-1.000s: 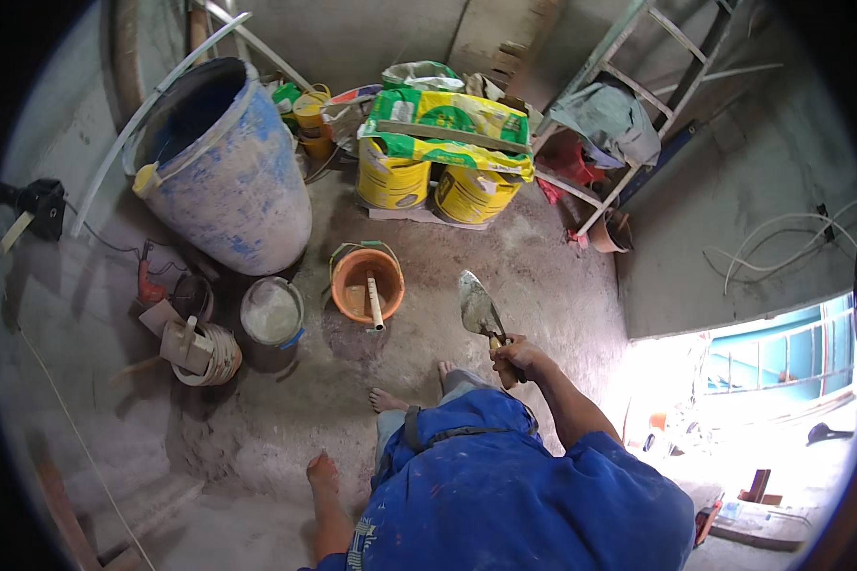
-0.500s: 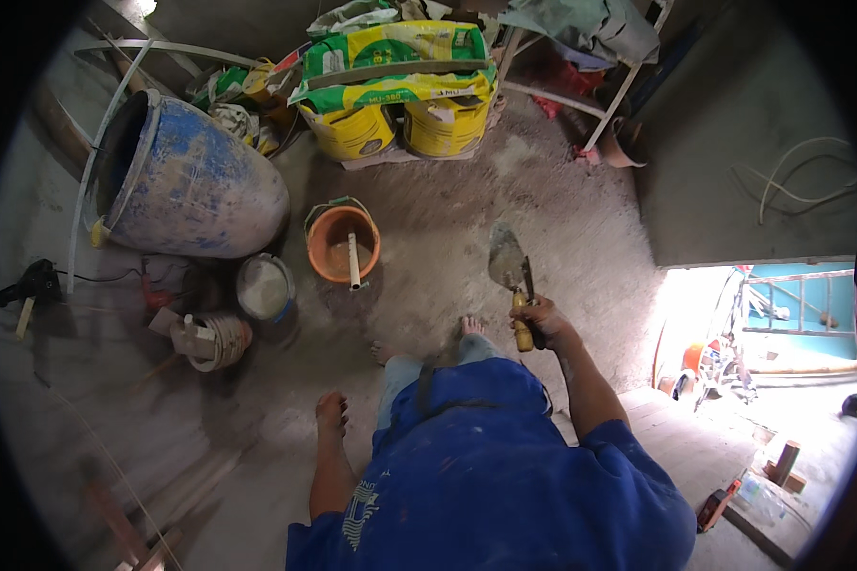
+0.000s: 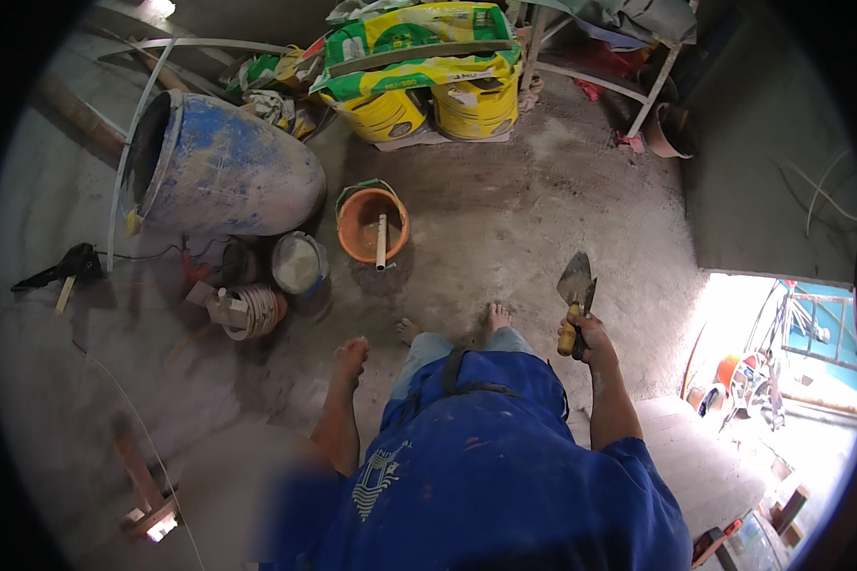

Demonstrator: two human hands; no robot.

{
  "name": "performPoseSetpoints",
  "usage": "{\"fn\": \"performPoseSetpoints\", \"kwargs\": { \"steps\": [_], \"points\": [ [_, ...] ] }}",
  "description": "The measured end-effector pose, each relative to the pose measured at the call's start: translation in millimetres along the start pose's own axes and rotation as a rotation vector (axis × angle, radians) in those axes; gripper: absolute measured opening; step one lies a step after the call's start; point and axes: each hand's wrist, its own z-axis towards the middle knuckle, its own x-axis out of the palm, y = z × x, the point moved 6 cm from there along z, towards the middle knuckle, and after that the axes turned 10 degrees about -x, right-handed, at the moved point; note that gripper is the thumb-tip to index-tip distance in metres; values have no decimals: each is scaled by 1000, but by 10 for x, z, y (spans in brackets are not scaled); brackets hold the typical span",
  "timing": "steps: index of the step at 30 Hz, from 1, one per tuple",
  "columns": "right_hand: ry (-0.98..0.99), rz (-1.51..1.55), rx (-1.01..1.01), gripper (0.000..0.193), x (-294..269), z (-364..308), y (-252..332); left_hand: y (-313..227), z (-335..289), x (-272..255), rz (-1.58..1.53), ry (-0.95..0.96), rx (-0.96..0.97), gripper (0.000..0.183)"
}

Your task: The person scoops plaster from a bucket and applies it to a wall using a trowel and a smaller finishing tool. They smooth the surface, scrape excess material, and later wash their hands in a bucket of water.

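Observation:
My right hand (image 3: 592, 339) is wrapped round a pointed trowel (image 3: 575, 277) with a light wooden handle, its grey blade facing away from me. A second slim, dark-handled tool (image 3: 588, 299) sits in the same grip; its kind is hard to make out. On the other side, my left hand (image 3: 351, 356) hangs with curled fingers, and nothing shows in them. Ahead of that hand stands an orange bucket (image 3: 350, 225) with a pale pipe (image 3: 382, 242) leaning over its near rim. A round pail (image 3: 298, 264) with grey content is to its left.
A blue, mortar-smeared barrel (image 3: 233, 162) lies tilted at far left. Beside the pail are a ribbed hose coil (image 3: 254, 311) and a black tool (image 3: 67, 269) with a cord. Yellow-green sacks (image 3: 419, 57) lie over yellow buckets (image 3: 476, 107) at the back. A ladder-like frame (image 3: 652, 103) stands far right.
The room has shifted right and slightly upward in view. My right hand has swung outward with the trowel. My left hand has risen, its fingers more curled.

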Motion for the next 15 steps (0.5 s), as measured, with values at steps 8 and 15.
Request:
{"fn": "performPoseSetpoints", "kwargs": {
  "steps": [8, 15],
  "points": [
    [140, -41, 131, 18, 604, 314, -420, -193, 31, -373, -167, -4, 113, 27],
    [300, -397, 171, 25, 2387, 654, -890, 847, 480, -846, -150, 38, -209, 28]
  ]
}}
